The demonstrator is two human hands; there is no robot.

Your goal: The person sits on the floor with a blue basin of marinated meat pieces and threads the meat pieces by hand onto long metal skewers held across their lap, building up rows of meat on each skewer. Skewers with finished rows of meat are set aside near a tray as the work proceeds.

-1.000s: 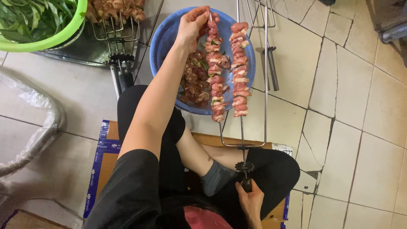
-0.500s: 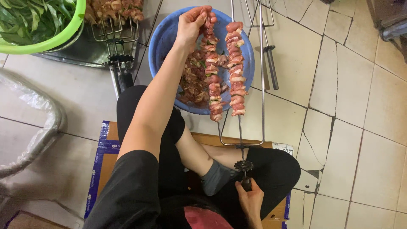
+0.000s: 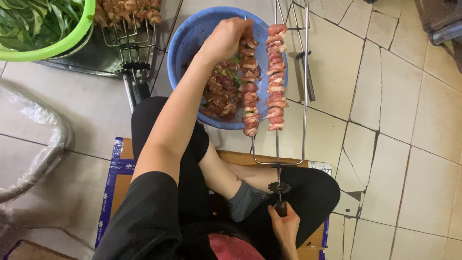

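Observation:
My left hand (image 3: 225, 39) reaches out over a blue bowl (image 3: 192, 33) of marinated meat pieces and pinches the top of the meat threaded on the left prong of a metal three-prong skewer fork (image 3: 277, 166). The left meat row (image 3: 249, 91) and the middle meat row (image 3: 275, 77) are full, while the right prong (image 3: 305, 72) is bare. My right hand (image 3: 285, 227) grips the fork's dark handle near my lap, below its small gear wheel.
I sit on flattened cardboard (image 3: 120, 163) on a tiled floor. A green basket of leafy greens (image 3: 43, 29) and a metal tray with loaded skewer forks (image 3: 127, 19) lie at the top left. Clear plastic (image 3: 33, 139) is at the left. Another metal skewer (image 3: 308, 86) lies right of the bowl.
My left hand has slid slightly down the left prong, pressing on the meat. The fork and my right hand have barely shifted.

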